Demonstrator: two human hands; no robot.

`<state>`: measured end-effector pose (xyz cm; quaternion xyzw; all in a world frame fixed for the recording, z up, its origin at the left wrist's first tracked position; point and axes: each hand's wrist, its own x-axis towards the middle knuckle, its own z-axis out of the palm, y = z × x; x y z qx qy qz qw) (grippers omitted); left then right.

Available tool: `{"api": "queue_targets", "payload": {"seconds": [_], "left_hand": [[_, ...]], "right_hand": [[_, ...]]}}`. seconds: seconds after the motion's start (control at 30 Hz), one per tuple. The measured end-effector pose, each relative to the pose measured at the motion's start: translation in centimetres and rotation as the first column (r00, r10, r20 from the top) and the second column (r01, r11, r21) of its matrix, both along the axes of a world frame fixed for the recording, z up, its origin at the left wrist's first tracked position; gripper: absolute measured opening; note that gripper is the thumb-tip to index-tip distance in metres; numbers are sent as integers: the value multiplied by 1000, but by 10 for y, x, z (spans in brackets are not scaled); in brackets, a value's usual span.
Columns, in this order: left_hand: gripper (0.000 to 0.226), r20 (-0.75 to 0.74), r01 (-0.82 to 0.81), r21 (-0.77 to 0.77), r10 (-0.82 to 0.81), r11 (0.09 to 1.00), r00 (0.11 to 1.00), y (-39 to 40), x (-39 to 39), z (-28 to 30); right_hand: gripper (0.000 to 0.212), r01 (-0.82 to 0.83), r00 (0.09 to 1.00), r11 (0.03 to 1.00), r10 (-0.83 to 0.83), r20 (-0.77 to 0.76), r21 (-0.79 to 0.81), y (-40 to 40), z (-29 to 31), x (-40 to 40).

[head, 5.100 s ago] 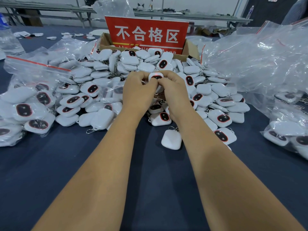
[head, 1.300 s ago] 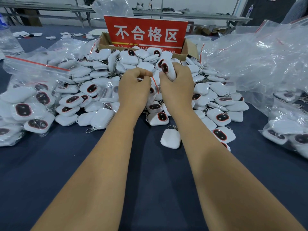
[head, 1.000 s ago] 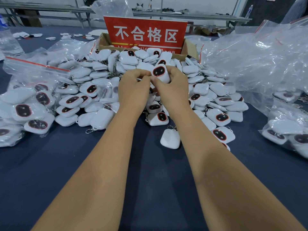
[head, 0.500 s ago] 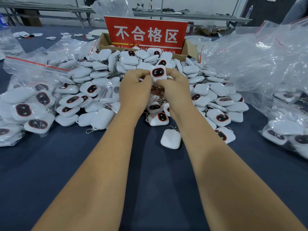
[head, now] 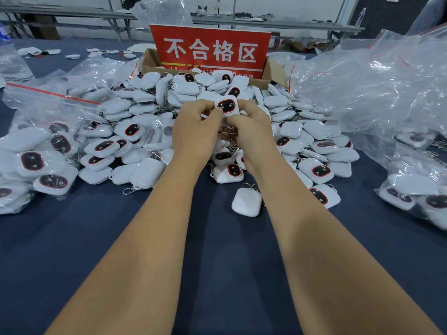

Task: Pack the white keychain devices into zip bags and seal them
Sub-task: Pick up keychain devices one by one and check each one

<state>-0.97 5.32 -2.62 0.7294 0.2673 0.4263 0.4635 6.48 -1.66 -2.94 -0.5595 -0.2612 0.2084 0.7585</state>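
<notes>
A lone keychain device lies nearest on the dark tabletop. Above the pile, the left hand and right hand each grip one upright held device, fingers curled around it. A red sign stands behind.

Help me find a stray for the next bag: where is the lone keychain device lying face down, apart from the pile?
In the head view the face-down device lies on the blue table just in front of the pile, beside the right forearm.

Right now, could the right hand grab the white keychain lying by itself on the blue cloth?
Probably yes. The lone keychain lies apart beside the right forearm, nothing covering it, but the right hand holds another device.
</notes>
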Motion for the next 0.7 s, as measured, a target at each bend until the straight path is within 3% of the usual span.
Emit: {"api": "queue_targets", "payload": {"seconds": [0.13, 0.7], "left_hand": [[18, -28, 19, -8, -19, 1000, 999, -3, -2, 3], [11, -31, 30, 4, -30, 1000, 999, -6, -2, 2]], "right_hand": [[20, -30, 998, 999, 32, -45, 36, -2, 1, -1], [23, -29, 999, 997, 32, -33, 69, -4, 5, -6]]}}
